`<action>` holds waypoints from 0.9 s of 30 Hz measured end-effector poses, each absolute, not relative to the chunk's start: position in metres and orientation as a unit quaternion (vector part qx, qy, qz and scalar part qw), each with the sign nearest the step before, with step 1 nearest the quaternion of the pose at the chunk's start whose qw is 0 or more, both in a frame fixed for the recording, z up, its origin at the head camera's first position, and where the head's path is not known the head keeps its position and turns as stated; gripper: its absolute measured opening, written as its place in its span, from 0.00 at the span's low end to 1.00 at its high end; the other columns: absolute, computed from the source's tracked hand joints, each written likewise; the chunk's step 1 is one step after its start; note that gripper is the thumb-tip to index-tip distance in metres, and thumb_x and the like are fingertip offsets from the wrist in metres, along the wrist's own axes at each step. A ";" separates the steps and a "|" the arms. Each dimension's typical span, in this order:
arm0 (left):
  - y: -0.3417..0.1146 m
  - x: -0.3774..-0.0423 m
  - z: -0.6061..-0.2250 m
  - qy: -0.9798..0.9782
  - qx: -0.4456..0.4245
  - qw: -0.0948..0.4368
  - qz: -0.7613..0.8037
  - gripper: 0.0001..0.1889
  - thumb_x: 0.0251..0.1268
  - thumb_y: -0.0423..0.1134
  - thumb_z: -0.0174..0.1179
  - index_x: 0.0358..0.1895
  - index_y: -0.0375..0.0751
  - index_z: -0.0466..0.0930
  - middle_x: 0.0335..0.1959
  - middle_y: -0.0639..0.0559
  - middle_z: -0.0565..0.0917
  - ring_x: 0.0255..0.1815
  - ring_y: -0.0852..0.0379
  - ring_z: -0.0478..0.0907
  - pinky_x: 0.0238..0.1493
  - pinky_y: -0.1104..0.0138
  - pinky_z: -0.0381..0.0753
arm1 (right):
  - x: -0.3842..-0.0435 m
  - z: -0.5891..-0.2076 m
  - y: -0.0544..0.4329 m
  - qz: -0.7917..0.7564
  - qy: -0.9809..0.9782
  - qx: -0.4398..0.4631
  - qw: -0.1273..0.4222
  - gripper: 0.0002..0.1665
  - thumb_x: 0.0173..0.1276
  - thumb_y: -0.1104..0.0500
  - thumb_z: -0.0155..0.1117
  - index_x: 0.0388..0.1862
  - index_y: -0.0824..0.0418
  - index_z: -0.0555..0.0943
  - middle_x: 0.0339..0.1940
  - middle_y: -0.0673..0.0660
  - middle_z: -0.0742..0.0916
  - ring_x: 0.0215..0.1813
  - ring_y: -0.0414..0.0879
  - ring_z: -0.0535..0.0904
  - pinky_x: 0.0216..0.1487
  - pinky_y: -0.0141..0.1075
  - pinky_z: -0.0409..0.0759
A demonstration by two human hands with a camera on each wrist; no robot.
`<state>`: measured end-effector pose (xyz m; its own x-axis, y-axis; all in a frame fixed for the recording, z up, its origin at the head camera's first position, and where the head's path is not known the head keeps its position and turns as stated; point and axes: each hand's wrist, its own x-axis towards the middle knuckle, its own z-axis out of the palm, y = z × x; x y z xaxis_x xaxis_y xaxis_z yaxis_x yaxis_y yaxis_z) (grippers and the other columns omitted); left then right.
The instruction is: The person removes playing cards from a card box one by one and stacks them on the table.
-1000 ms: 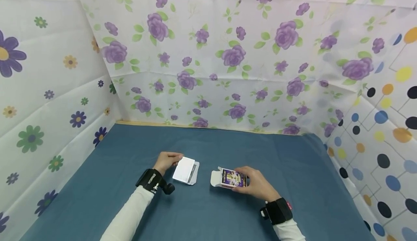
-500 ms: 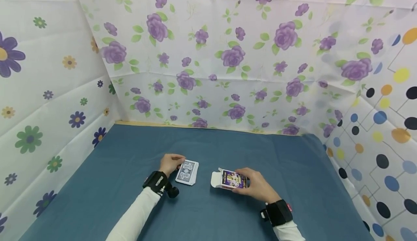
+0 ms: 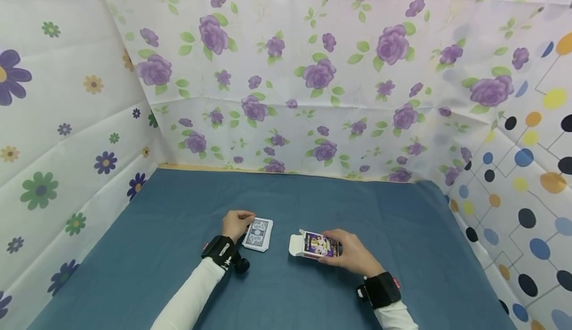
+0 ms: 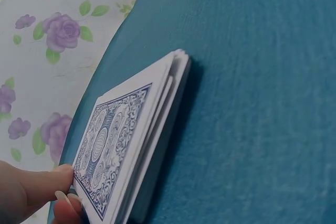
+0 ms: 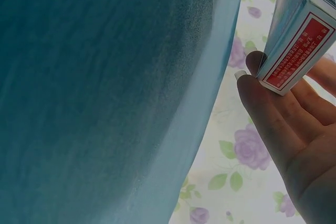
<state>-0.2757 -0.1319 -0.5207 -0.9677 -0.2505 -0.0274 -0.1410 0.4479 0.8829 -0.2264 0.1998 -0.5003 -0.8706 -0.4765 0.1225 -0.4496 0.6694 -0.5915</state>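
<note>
A deck of playing cards (image 3: pixel 257 234) lies patterned side up on the blue cloth, left of centre in the head view. My left hand (image 3: pixel 236 225) pinches the deck at its left edge. Close up in the left wrist view, thumb and fingertips (image 4: pixel 64 174) meet at the corner of the cards (image 4: pixel 113 148), whose edges sit slightly uneven. To the right, my right hand (image 3: pixel 350 252) grips a card box (image 3: pixel 321 245) with purple artwork, its white end flap open towards the deck. The right wrist view shows the fingers curled round the box (image 5: pixel 300 51) and a red printed panel.
A blue cloth (image 3: pixel 286 290) covers the table, with a pale strip (image 3: pixel 201 168) along its back edge. Flowered sheets (image 3: pixel 286 72) hang behind and at the left, and a dotted sheet (image 3: pixel 527 221) at the right. Cameras are strapped to both wrists.
The left hand has moved slightly right and laid a white-faced group of cards over, so the stack now shows its patterned back. The right hand and box have stayed still.
</note>
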 end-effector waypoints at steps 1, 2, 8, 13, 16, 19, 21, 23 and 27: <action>-0.131 -0.276 -0.520 -0.850 0.118 0.055 -0.511 0.08 0.65 0.34 0.62 0.42 0.37 0.88 0.40 0.39 0.87 0.30 0.54 0.80 0.29 0.66 0.79 | -0.227 -0.500 0.200 -0.319 0.913 -0.254 0.019 0.40 0.54 0.37 0.73 0.62 0.55 0.77 0.57 0.53 0.83 0.56 0.47 0.79 0.52 0.46 0.76; -0.131 -0.276 -0.519 -0.850 0.120 0.056 -0.509 0.08 0.65 0.35 0.62 0.42 0.37 0.88 0.41 0.39 0.87 0.30 0.54 0.81 0.29 0.67 0.78 | -0.228 -0.500 0.200 -0.319 0.913 -0.255 0.017 0.40 0.54 0.38 0.73 0.62 0.55 0.77 0.57 0.53 0.83 0.55 0.47 0.79 0.52 0.46 0.76; -0.130 -0.274 -0.517 -0.848 0.123 0.057 -0.513 0.08 0.65 0.34 0.62 0.43 0.38 0.88 0.42 0.39 0.86 0.34 0.53 0.81 0.29 0.67 0.78 | -0.230 -0.499 0.199 -0.315 0.912 -0.262 0.011 0.39 0.54 0.37 0.73 0.62 0.55 0.77 0.56 0.52 0.83 0.55 0.46 0.79 0.51 0.45 0.76; -0.131 -0.273 -0.519 -0.845 0.125 0.053 -0.517 0.09 0.65 0.32 0.61 0.45 0.36 0.87 0.42 0.38 0.86 0.29 0.55 0.79 0.27 0.69 0.76 | -0.229 -0.499 0.199 -0.318 0.911 -0.262 0.016 0.41 0.54 0.37 0.72 0.62 0.56 0.77 0.57 0.54 0.83 0.56 0.48 0.79 0.53 0.47 0.76; -0.132 -0.274 -0.519 -0.847 0.123 0.057 -0.514 0.10 0.66 0.34 0.61 0.46 0.34 0.86 0.40 0.38 0.86 0.26 0.56 0.78 0.25 0.69 0.75 | -0.229 -0.499 0.198 -0.317 0.912 -0.260 0.018 0.41 0.54 0.37 0.73 0.62 0.57 0.77 0.57 0.54 0.83 0.57 0.49 0.79 0.53 0.48 0.76; -0.132 -0.273 -0.518 -0.856 0.115 0.058 -0.501 0.12 0.64 0.37 0.63 0.46 0.34 0.85 0.37 0.38 0.86 0.27 0.54 0.79 0.27 0.67 0.75 | -0.229 -0.500 0.198 -0.315 0.914 -0.255 0.020 0.40 0.54 0.37 0.73 0.62 0.56 0.77 0.57 0.53 0.83 0.57 0.48 0.79 0.54 0.48 0.76; -0.133 -0.272 -0.518 -0.863 0.107 0.060 -0.489 0.14 0.63 0.40 0.64 0.46 0.34 0.85 0.36 0.39 0.85 0.30 0.53 0.79 0.31 0.65 0.76 | -0.229 -0.500 0.198 -0.318 0.914 -0.252 0.023 0.40 0.53 0.38 0.73 0.62 0.56 0.77 0.57 0.54 0.82 0.57 0.49 0.79 0.54 0.48 0.76; -0.131 -0.272 -0.516 -0.873 0.095 0.067 -0.474 0.14 0.63 0.41 0.65 0.46 0.34 0.84 0.33 0.40 0.84 0.30 0.52 0.77 0.31 0.63 0.74 | -0.229 -0.499 0.198 -0.321 0.913 -0.250 0.024 0.40 0.53 0.38 0.74 0.62 0.56 0.77 0.57 0.54 0.82 0.57 0.49 0.79 0.55 0.49 0.76; -0.123 -0.267 -0.508 -0.884 0.029 0.063 -0.462 0.12 0.63 0.41 0.64 0.43 0.37 0.84 0.29 0.45 0.81 0.26 0.55 0.72 0.29 0.65 0.69 | -0.229 -0.498 0.197 -0.323 0.912 -0.251 0.024 0.41 0.53 0.37 0.73 0.62 0.56 0.77 0.57 0.54 0.82 0.57 0.50 0.79 0.54 0.49 0.76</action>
